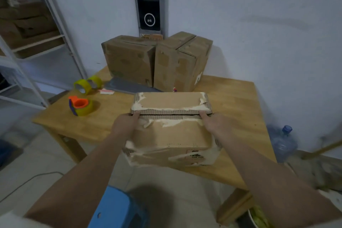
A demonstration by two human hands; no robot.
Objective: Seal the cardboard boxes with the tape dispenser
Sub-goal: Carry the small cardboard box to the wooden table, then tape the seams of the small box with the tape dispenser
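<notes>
A worn cardboard box (172, 135) with torn tape marks lies on the wooden table (235, 109) right in front of me, its two top flaps meeting at a seam. My left hand (125, 126) rests on the left end of the near flap, fingers straight at the seam. My right hand (212, 124) presses the right end the same way. The tape dispenser (80, 107), orange and purple with a yellowish roll, stands on the table to the left, apart from both hands. Two more cardboard boxes (129, 59) (183, 63) stand at the table's far edge.
Two yellowish tape rolls (87, 84) lie at the table's left back corner beside a grey flat sheet (127, 85). A white shelf rack (37, 42) holding boxes stands at the left. A blue stool (114, 209) is below me, and a water bottle (283, 142) stands at the right.
</notes>
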